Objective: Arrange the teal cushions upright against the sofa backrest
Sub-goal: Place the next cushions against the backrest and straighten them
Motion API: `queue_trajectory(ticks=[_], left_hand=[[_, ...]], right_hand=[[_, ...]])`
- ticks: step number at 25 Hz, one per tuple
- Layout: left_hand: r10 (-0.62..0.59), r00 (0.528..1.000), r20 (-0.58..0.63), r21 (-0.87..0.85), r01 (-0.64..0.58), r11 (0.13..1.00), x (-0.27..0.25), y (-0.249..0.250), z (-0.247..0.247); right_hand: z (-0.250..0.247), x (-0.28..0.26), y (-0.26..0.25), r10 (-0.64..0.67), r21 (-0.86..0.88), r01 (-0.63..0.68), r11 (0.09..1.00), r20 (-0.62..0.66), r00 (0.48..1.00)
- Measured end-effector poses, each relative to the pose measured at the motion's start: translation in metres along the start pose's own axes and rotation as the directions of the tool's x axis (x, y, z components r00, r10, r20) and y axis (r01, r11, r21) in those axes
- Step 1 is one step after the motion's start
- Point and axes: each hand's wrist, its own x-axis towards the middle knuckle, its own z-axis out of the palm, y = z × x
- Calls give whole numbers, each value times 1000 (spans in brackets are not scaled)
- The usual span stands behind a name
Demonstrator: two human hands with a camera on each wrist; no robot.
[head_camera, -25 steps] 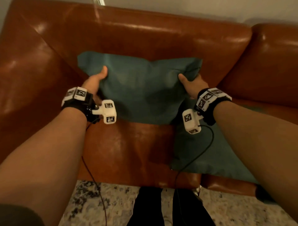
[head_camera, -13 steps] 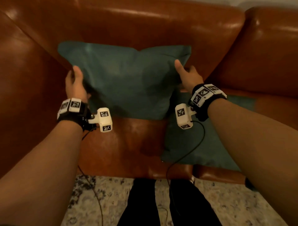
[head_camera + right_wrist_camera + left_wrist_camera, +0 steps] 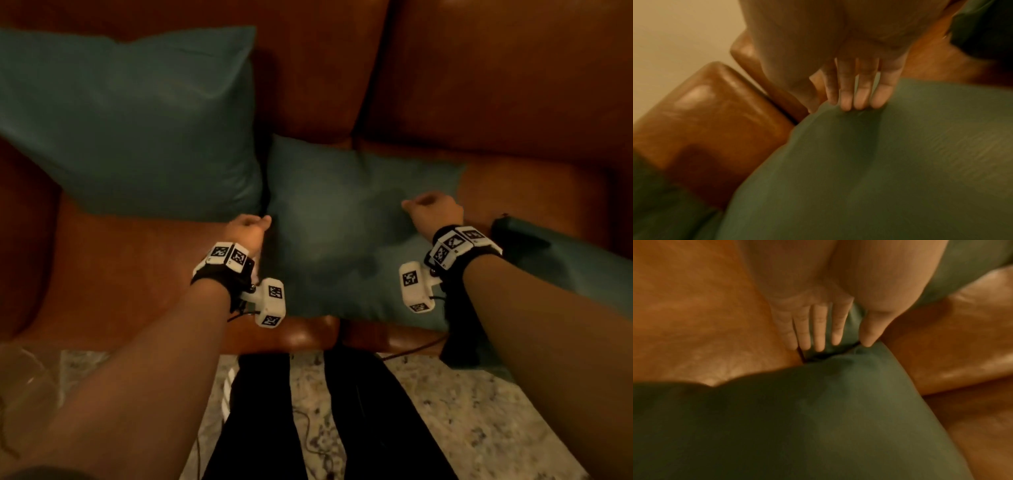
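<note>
One teal cushion stands upright against the brown sofa backrest at the left, with no hand on it. A second teal cushion lies flat on the seat beside it. My left hand is at this flat cushion's left edge; in the left wrist view its fingers are straight, with a fold of the cushion between them and the thumb. My right hand is over the cushion's right part, and its straight fingertips touch the fabric. A third teal cushion lies at the right, partly behind my forearm.
The brown leather seat shows bare in front of the upright cushion. A seam divides the backrest behind the flat cushion. My dark-trousered legs stand on a patterned rug at the sofa's front edge.
Both hands have let go of the upright cushion and moved right and down to the flat cushion. The view has swung right, so the upright cushion now sits at the far left.
</note>
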Motion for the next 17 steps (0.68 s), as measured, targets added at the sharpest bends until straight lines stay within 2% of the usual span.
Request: queue_trajectory(ticks=[2,4,7,10,13,15,17], left_hand=[[-9,1000,-4,66,9,998,-2,15,28],[-32,999,-33,49,33,998,8,24,49],[-92,994,-52,-166,83,983,32,27,67],[-112,993,-34,-226,102,969,36,29,75],[3,997,-81,-278,-26,960,2,46,78],[122,984,-131,-314,-157,936,-21,62,77],[237,948,-212,-320,-296,900,-31,78,71]], right_hand=[[-21,17,32,61,-30,-63,998,-44,997],[-30,38,58,102,-12,-102,995,10,995],[-22,59,75,137,139,-157,978,140,981],[-16,60,69,130,252,-163,954,144,981],[-34,43,62,65,268,-83,960,73,995],[-53,31,52,-45,291,62,955,-67,997],[-69,30,35,-147,338,207,918,-195,970]])
